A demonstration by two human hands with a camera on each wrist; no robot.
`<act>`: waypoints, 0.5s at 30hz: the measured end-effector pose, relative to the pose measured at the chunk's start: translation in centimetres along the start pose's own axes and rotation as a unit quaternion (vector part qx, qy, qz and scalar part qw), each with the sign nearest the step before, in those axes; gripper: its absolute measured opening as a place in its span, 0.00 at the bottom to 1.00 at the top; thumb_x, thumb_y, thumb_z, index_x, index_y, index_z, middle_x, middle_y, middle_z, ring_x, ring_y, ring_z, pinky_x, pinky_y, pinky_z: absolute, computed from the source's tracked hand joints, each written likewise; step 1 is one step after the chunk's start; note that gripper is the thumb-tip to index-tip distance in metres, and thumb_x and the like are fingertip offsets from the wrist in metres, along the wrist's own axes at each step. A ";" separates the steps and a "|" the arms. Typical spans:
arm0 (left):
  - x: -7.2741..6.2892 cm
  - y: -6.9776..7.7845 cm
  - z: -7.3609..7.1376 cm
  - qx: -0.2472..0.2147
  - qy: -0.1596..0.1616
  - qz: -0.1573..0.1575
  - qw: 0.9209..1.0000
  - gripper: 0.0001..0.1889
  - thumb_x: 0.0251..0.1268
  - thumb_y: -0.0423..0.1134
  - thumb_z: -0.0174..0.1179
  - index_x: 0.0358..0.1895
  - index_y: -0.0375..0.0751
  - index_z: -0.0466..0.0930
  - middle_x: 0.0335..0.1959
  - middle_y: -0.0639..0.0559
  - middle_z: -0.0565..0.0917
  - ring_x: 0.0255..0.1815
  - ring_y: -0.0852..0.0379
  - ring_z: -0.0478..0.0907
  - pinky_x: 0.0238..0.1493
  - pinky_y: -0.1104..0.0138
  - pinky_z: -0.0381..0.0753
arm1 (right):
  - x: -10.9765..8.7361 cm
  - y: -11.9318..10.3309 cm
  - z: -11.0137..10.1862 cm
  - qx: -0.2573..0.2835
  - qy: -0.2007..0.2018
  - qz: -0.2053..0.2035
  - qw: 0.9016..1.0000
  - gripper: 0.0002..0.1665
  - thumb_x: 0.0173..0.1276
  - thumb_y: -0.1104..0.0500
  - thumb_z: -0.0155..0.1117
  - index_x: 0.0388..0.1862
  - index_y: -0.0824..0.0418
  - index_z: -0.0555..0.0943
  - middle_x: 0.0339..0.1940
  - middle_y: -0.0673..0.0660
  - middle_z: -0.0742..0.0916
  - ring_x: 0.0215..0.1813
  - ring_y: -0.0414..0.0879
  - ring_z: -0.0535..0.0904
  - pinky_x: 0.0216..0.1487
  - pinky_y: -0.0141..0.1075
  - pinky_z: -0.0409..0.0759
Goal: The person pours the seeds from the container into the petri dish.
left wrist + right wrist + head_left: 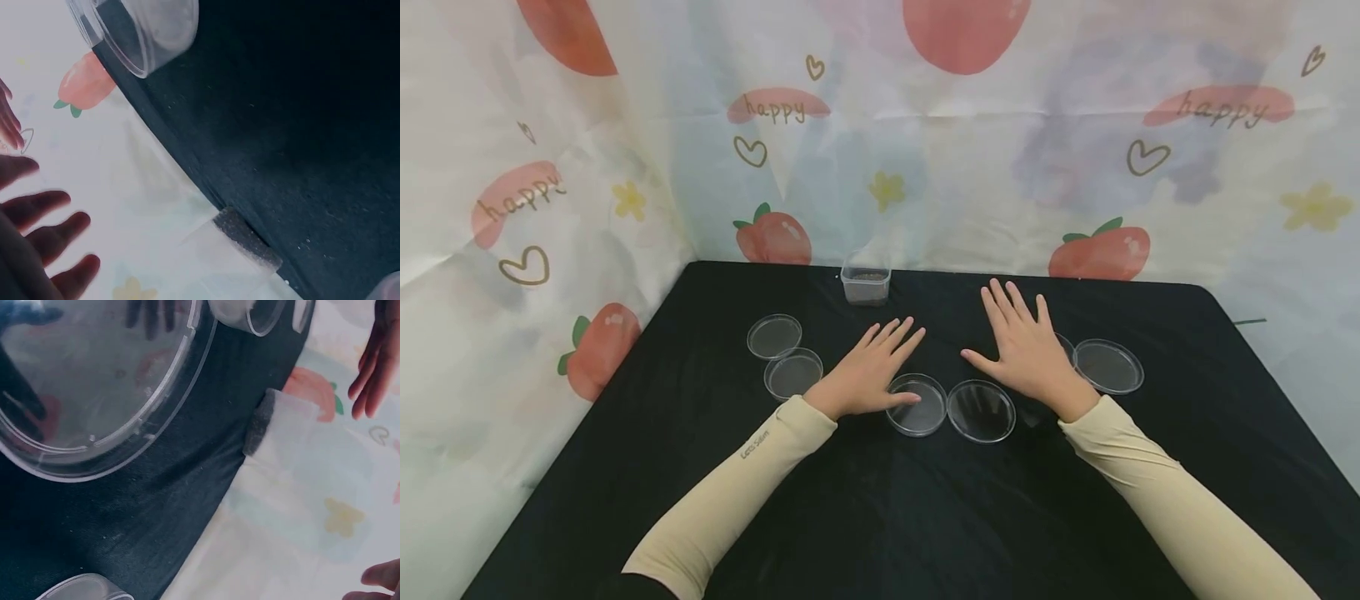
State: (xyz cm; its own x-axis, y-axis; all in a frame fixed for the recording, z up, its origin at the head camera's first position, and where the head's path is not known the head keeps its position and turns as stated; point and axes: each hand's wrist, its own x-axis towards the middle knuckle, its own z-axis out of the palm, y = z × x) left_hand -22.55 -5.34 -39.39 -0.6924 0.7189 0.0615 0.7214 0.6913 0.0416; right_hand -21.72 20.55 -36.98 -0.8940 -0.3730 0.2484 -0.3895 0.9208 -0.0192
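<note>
My left grip and right grip: fingers spread, empty. One clear, round, plastic-looking dish, partly hidden by the left grip; matching neighbour dish beside it, black tabletop. Risk: lowering my thumb carelessly could nudge both.

Head view: worn on my head, looking forward and down over the black table; the widest and farthest, with my left hand and right hand mid-frame.
Left wrist view: close, tipped so the table fills the upper right and the printed backdrop the lower left.
Right wrist view: close, tipped the other way, backdrop lower right; a clear dish looms nearest, cut by the upper left corner.
Shared tub: upper middle from my head, lower right from my left wrist, right of centre from my right.
</note>
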 end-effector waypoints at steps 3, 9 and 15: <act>-0.2 0.1 0.1 0.008 -0.002 0.021 1.000 0.48 0.59 0.67 0.52 0.76 0.45 0.45 0.77 0.45 0.49 0.77 0.47 0.48 0.75 0.51 0.48 | 0.1 0.0 0.2 -0.003 0.004 -0.014 1.000 0.57 0.61 0.35 0.57 0.76 0.64 0.46 0.76 0.65 0.55 0.77 0.60 0.47 0.71 0.64 0.44; -0.7 0.2 0.5 0.043 0.006 0.053 0.998 0.47 0.58 0.68 0.53 0.74 0.44 0.52 0.74 0.46 0.58 0.75 0.48 0.54 0.74 0.54 0.52 | 0.7 0.2 0.2 -0.004 0.024 -0.048 0.999 0.57 0.60 0.36 0.59 0.76 0.63 0.45 0.77 0.63 0.54 0.77 0.59 0.50 0.71 0.63 0.47; -1.1 0.2 0.8 0.054 0.006 0.067 0.996 0.47 0.56 0.68 0.54 0.73 0.43 0.55 0.72 0.46 0.63 0.72 0.50 0.59 0.74 0.56 0.55 | 2.0 0.3 -0.1 0.012 0.032 -0.079 0.996 0.56 0.60 0.39 0.61 0.76 0.63 0.47 0.76 0.63 0.57 0.76 0.59 0.52 0.71 0.62 0.49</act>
State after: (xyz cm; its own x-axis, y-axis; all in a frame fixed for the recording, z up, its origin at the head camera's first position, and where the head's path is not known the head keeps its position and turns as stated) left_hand -21.69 -5.93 -40.24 -0.5889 0.8050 0.0721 0.8015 0.5931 -0.0758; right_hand -23.66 20.11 -36.39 -0.8055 -0.5040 0.3118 -0.5301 0.8480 0.0014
